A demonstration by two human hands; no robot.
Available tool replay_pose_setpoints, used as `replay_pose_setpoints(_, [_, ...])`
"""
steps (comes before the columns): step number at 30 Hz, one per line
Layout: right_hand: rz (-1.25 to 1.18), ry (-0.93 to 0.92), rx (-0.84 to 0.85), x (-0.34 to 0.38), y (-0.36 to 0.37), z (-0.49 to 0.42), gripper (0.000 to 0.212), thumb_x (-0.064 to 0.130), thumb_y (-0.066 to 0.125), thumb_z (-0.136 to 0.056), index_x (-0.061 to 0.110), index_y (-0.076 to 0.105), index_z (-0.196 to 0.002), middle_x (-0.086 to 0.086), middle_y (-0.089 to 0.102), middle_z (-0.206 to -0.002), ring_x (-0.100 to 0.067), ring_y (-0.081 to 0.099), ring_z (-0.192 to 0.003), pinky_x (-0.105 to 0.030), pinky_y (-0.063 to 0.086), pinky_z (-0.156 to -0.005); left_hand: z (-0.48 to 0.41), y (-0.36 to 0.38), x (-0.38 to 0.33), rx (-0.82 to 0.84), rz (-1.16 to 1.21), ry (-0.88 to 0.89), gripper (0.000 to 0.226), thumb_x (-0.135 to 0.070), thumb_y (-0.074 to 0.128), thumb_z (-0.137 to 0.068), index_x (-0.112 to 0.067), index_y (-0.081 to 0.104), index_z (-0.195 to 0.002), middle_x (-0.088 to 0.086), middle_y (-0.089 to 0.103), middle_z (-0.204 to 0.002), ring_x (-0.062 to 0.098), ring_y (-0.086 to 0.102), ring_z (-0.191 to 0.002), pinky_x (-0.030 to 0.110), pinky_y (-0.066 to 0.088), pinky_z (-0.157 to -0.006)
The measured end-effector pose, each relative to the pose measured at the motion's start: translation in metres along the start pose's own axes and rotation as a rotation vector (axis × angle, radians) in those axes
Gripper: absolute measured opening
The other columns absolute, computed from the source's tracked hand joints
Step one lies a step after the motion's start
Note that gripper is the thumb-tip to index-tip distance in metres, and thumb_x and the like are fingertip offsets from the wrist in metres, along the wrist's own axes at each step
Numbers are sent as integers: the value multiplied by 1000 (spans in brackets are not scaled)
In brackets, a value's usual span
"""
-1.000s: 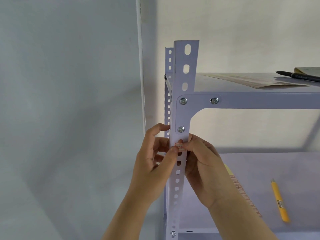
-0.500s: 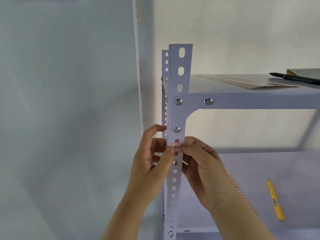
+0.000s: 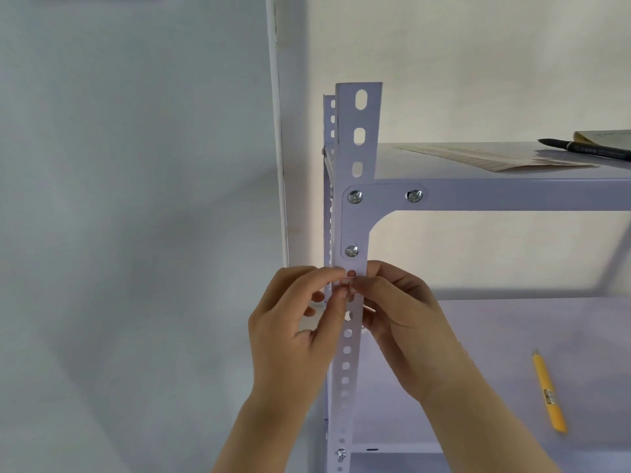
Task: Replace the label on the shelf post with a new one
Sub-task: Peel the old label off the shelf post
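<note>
From the head camera, the only view on offer, a small white label with red print (image 3: 349, 285) is seen on the front face of the perforated shelf post (image 3: 355, 213), just below the lowest bracket screw (image 3: 351, 250) and partly over one of the post's holes. The left hand (image 3: 290, 336) is brought in from the post's left side, its thumb and forefinger tips pressed together against the label's left edge, the other fingers curled loosely behind. The right hand (image 3: 399, 322) is set against the right edge, thumb and forefinger closed on that side of the label, remaining fingers folded toward the palm. Whether the label is being peeled away or smoothed down cannot be told from this picture (the print is too small to be read). Trouble is easily imagined: if it is the old one being lifted, it could be torn by an uneven pull and scraps left on the paint; if it is the new one, it could be stuck crooked or creased over the hole beneath. On the lower shelf, well apart to the right, a yellow utility knife (image 3: 549, 392) is lying untouched; on the top shelf (image 3: 512, 194) a black pen (image 3: 587, 150) and papers (image 3: 491, 157) are resting.
</note>
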State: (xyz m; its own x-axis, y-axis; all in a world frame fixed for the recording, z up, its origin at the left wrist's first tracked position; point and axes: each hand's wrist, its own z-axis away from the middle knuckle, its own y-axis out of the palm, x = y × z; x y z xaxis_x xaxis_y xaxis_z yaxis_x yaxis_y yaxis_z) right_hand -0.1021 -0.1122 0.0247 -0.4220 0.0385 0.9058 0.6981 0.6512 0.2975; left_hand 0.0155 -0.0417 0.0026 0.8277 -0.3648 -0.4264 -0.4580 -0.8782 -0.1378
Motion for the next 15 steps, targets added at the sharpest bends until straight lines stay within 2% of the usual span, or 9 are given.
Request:
replay_pose_setpoints(2, [-15,4,16,-1,-3,0,17,13,62,-85,2,74,-91,-17,70,-90,-34,63,-89,-47,47,-86,0,-1,-1,-28,-22,21,14,-17,74,-86,-14,78,-99,-7,70,-93,9,67,-75,13,52,-68])
replay_pose_setpoints(4, [-4,-7,14,-2,-5,1,13,12,63,-85,6,75,-84,-16,71,-87,-33,61,-86,-47,43,-83,-1,-1,-2,-68,-49,67,13,-13,77,-84,-13,79,-97,-9,70,-90,8,68,-75,19,55,-68])
replay_pose_setpoints(7, [31,-38,-19,-4,-8,1,12,14,69,-82,5,76,-84,-14,74,-83,-32,60,-80,-46,42,-76,-1,0,-1,-111,-103,125,11,-10,78,-84,-8,81,-94,1,75,-83,18,71,-70,32,57,-61])
replay_pose_setpoints(9, [56,-60,-30,-5,-9,2,12,14,70,-81,5,77,-86,-13,75,-83,-31,59,-79,-44,40,-74,-1,0,-1,-116,-147,158,9,-8,79,-83,-8,82,-91,5,75,-78,22,70,-65,35,55,-58])
replay_pose_setpoints(12, [73,-69,-20,-4,-10,2,10,12,69,-81,11,79,-83,-6,75,-80,-27,56,-77,-40,40,-71,-2,0,-3,-103,-217,186,6,-10,78,-84,-10,83,-88,4,75,-76,22,69,-63,31,53,-59])
replay_pose_setpoints(15, [94,-79,-19,-2,-10,2,13,12,67,-83,8,78,-86,-6,74,-78,-23,56,-73,-35,42,-68,-3,0,-6,-82,-263,180,9,-17,74,-88,-13,82,-86,1,76,-78,19,69,-66,25,53,-63])
